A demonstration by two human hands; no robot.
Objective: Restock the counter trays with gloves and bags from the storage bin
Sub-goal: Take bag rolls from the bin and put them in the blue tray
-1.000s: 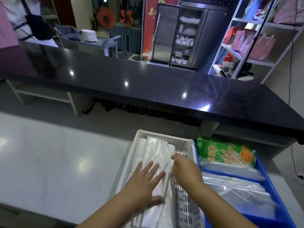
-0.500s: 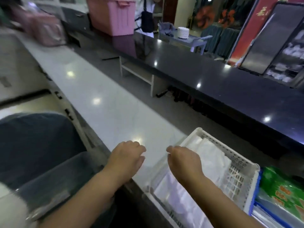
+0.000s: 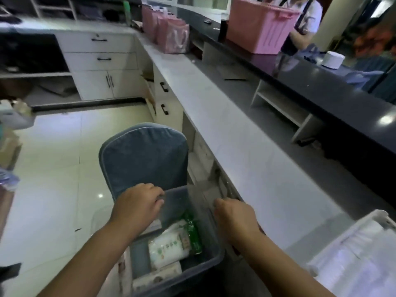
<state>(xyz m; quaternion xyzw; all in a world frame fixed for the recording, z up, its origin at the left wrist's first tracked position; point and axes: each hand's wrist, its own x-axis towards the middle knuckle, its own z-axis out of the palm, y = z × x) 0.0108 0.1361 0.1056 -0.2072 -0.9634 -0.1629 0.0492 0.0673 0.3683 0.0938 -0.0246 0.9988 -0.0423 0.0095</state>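
Fingers [image 3: 157, 195] above storage bin [image 3: 214, 257] packets [image 3: 169, 247]

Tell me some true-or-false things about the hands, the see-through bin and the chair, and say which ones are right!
1. Both hands are over the counter tray. False: the left hand and right hand are at the clear storage bin, and the white tray sits off to the right.
2. The bin has packets in it. True: a white packet and a green packet lie inside.
3. The blue chair stands just behind the bin. True.
4. The left hand is holding the green packet. False: it hovers above the bin, and neither hand has a grip on any packet.
5. The pink crate is on the floor. False: it sits on the dark counter.
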